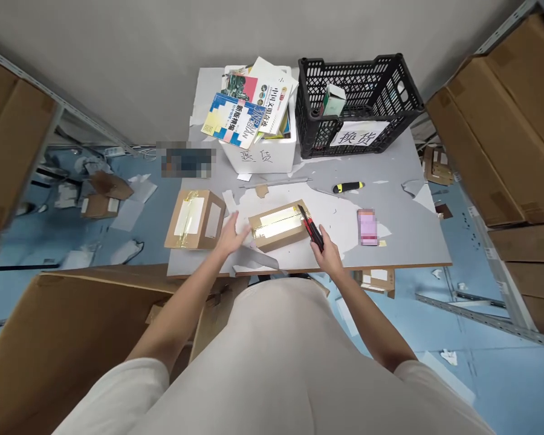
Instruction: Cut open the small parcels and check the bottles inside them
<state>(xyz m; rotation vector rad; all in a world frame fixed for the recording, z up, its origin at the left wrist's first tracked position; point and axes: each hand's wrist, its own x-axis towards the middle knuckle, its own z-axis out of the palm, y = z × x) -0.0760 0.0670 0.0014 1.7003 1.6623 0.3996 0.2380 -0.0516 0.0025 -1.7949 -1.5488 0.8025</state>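
box: flat brown taped cardboard, on grey counter
left grip: spread, at box's left end
right grip: wrapped round black-and-red utility knife, over box's right end

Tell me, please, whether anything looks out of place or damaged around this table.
The books jut askew from the white box, apparently overfilling it. Paper scraps litter the blue floor, and the white paper on the table has ragged, torn edges.
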